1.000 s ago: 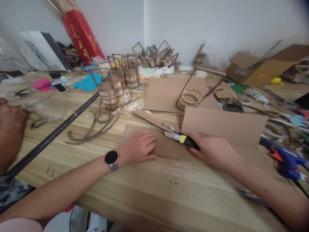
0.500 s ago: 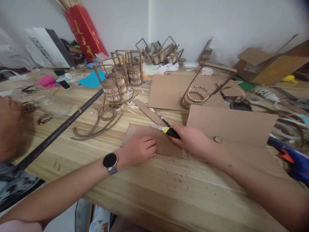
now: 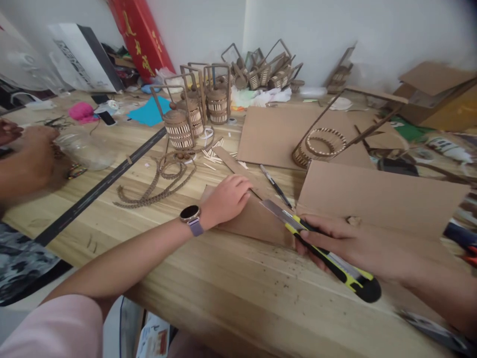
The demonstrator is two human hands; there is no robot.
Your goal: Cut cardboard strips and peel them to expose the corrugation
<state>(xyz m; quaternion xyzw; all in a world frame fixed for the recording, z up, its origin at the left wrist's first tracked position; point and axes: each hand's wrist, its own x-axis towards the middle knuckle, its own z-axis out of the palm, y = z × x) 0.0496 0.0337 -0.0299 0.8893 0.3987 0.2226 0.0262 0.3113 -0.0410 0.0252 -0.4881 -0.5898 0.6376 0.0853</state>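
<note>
In my right hand (image 3: 328,241) is a yellow-and-black utility knife (image 3: 335,266), its blade extended and pointing up and left over a cardboard piece (image 3: 257,223). My left hand (image 3: 229,196), with a watch on the wrist, is pressed down with bent fingers on this piece's left part, its fingertips at the edge beside a narrow cardboard strip (image 3: 236,166). The fingertips are partly hidden. A black pen (image 3: 276,186) lies between the strip and a folded cardboard sheet (image 3: 383,194) by my right hand.
Behind lie a flat cardboard sheet (image 3: 268,134) and a small handled basket (image 3: 322,144). Several lidded baskets (image 3: 179,129) stand left of it, near braided cord (image 3: 156,191) and a long black strip (image 3: 100,184). Another person's hand (image 3: 30,154) is at the left beside a glass jar (image 3: 85,149).
My right hand has drawn the knife right and toward me, turning it so its whole handle shows. My left hand has moved up and right on the cardboard. The view has shifted slightly.
</note>
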